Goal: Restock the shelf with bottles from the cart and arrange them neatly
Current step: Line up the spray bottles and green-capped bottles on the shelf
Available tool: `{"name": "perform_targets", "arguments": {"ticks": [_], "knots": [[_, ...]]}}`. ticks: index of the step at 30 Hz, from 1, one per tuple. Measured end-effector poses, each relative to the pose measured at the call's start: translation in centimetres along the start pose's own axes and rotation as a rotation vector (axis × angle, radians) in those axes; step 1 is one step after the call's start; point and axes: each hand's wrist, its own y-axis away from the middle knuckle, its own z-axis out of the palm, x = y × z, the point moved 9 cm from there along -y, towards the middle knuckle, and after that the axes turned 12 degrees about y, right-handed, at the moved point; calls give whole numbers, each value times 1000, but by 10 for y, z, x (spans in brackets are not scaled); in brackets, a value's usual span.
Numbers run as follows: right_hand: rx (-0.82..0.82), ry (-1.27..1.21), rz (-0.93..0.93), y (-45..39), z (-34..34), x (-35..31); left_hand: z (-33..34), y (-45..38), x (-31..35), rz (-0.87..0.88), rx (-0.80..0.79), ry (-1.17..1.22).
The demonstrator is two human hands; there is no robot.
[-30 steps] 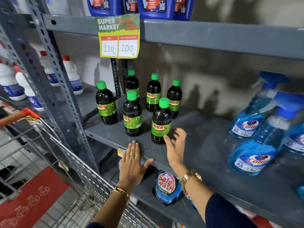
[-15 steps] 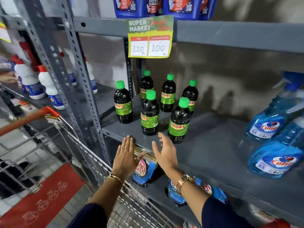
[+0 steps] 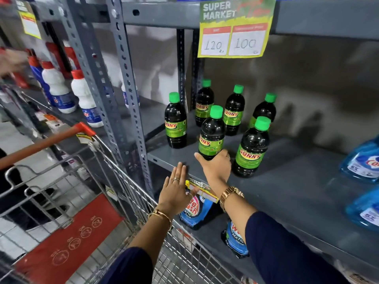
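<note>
Several dark Sunny bottles with green caps stand on the grey shelf [image 3: 287,181]. My right hand [image 3: 216,168] wraps around the base of the middle front Sunny bottle [image 3: 211,134]. Another front bottle [image 3: 252,148] stands just to its right, and one [image 3: 176,121] stands apart at the left. Three more stand behind. My left hand [image 3: 174,189] hovers flat with fingers apart at the shelf's front edge, holding nothing. The wire cart [image 3: 86,181] with an orange handle is at lower left.
Blue spray bottles [image 3: 363,160] lie at the shelf's right end. A price sign [image 3: 233,27] hangs from the shelf above. Blue detergent pouches [image 3: 194,212] sit on the lower shelf. White bottles [image 3: 82,95] fill the left bay behind a perforated upright [image 3: 127,78]. Another person's blurred hand [image 3: 10,62] shows far left.
My right hand moved forward and closed around the base of the middle front bottle. My left hand stayed flat near the shelf edge. The camera came closer and shifted left.
</note>
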Motion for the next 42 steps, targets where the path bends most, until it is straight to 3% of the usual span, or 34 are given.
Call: {"name": "perform_targets", "arguments": {"ticks": [4, 14, 42], "knots": [[-21, 12, -34, -10, 5, -2, 2, -2, 1, -8, -20, 35], [-311, -143, -133, -28, 26, -5, -2, 0, 3, -21, -53, 53], [-321, -109, -182, -10, 26, -2, -3, 3, 7, -46, -68, -4]]}}
